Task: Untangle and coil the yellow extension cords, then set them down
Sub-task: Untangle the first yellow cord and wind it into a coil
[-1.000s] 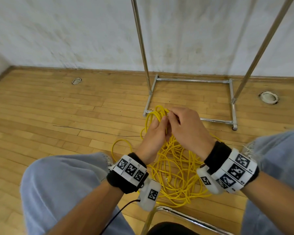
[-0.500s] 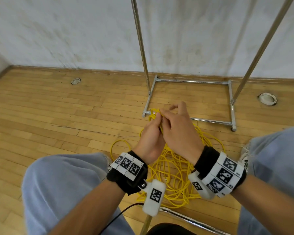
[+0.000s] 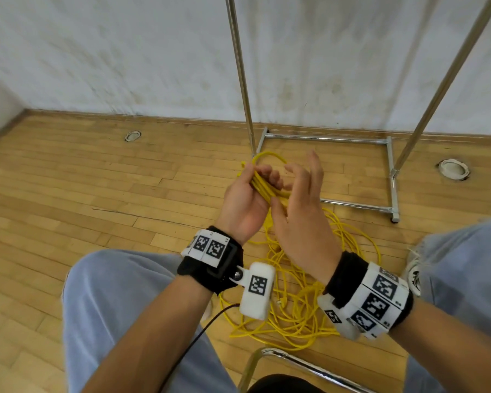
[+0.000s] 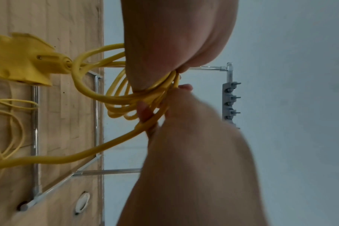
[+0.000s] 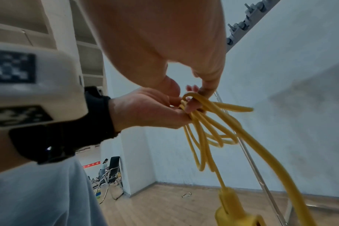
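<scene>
My left hand [image 3: 253, 191] is palm up and grips a small coil of yellow cord [image 3: 262, 184], several loops lying across its fingers. A yellow socket end [image 4: 19, 61] hangs from that coil [image 4: 126, 99] and also shows low in the right wrist view [image 5: 236, 214]. My right hand [image 3: 301, 199] sits just right of the left one; its thumb and forefinger close on a strand [image 5: 191, 94] at the top of the loops, while the other fingers point up. The rest of the cord lies in a loose tangle [image 3: 298, 310] on the floor between my knees.
A chrome clothes rack [image 3: 391, 177] stands on the wooden floor just beyond the hands, against a white wall. Two round floor sockets [image 3: 133, 135] [image 3: 452, 169] sit left and right. A chair's chrome frame [image 3: 295, 361] is under me.
Both hands have risen away from the floor tangle. The left hand has turned palm up with the loops. The right hand's outer fingers have spread straight.
</scene>
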